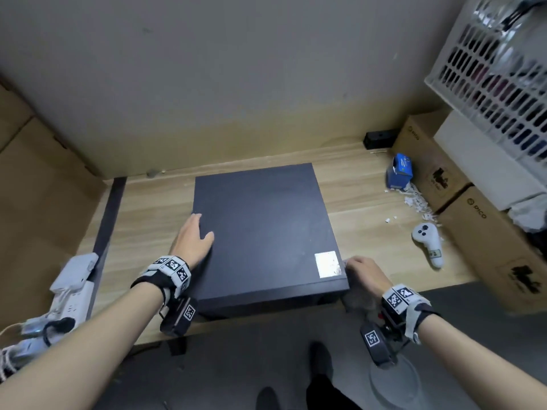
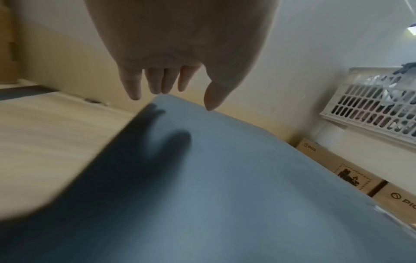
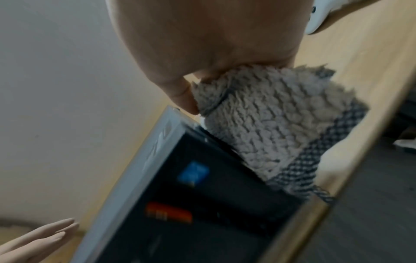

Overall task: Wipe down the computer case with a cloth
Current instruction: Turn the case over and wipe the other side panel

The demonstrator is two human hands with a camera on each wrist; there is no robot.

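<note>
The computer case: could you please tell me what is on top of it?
On the case: the left hand at its left edge and a worn sticker near the front right corner. Nothing else shows there.

Both forearms are bare, without sleeves. Each wrist wears a black strap (image 1: 154, 284) topped by a grey band (image 1: 173, 267) set with square black-and-white coded markers. A black camera block (image 1: 179, 316), itself bearing a marker, hangs under the left wrist; the right wrist's block (image 1: 377, 341) shows thin black cables.
</note>
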